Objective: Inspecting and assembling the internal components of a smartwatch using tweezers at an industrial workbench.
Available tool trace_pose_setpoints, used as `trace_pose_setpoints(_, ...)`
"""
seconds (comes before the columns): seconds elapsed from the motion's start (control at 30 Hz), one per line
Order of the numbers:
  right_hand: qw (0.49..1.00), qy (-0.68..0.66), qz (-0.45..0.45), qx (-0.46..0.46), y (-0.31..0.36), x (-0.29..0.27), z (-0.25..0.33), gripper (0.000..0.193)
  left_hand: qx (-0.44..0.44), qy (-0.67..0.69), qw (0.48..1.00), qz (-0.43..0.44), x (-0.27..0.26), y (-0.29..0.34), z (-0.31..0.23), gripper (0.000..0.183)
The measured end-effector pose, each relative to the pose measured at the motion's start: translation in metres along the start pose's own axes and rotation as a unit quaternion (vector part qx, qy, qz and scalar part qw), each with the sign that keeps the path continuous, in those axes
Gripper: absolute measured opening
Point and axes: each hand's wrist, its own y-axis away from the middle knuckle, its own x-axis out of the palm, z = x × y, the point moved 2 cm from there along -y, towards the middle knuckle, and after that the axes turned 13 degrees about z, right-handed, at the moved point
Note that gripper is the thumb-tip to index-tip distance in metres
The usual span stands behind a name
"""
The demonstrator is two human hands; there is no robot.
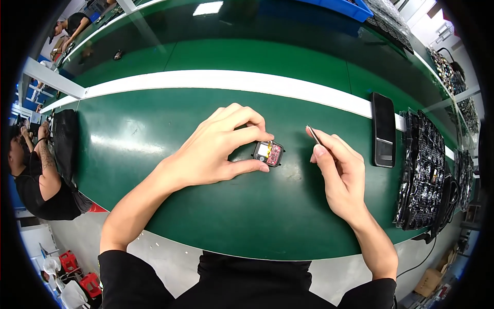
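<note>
Near the middle of the green tabletop lies a small black watch case (pixel 277 156), its inside facing up. Within it show a red circuit board, a pale square part and a bit of yellow. My left hand (pixel 218 147) grips the case from the left, thumb at its lower edge and fingertips at its upper edge. To the right, apart from the case, my right hand (pixel 342 170) pinches slim metal tweezers (pixel 313 135), tip pointing up and away from me. Much of the tweezers is hidden by my fingers.
A black phone-like device (pixel 383 131) lies at the right, beside stacked black trays (pixel 421 172) of small parts. A white rail (pixel 221 81) crosses behind the work area. Far back stands a blue bin (pixel 345 7). Another person (pixel 41 175) sits at the left end.
</note>
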Motion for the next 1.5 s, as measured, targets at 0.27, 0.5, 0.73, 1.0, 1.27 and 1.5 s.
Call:
trace_pose_setpoints(0.27,0.998,-0.066,0.005,0.024,0.004,0.001,0.007,0.019,0.031,0.019,0.999,0.029,0.004,0.0,-0.005,0.05)
trace_pose_setpoints(0.5,0.998,0.039,0.041,-0.015,0.003,0.002,0.01,0.011,0.032,0.028,0.998,0.044,0.006,-0.004,-0.003,0.053)
trace_pose_setpoints(0.73,0.997,0.064,0.044,-0.024,0.001,0.008,0.015,0.011,0.024,0.036,0.998,0.041,0.005,-0.003,-0.003,0.053)
trace_pose_setpoints(1.0,0.996,0.075,0.029,-0.026,0.002,0.011,0.014,0.011,0.02,0.04,0.998,0.039,0.007,-0.003,-0.003,0.055)
trace_pose_setpoints(1.27,0.992,0.113,0.015,-0.061,0.005,0.007,0.015,0.016,-0.007,0.041,0.999,0.024,0.002,-0.007,-0.009,0.051)
trace_pose_setpoints(1.5,0.972,0.202,-0.011,-0.124,0.005,0.012,0.015,0.026,0.007,0.041,0.999,0.008,0.005,-0.006,-0.006,0.05)
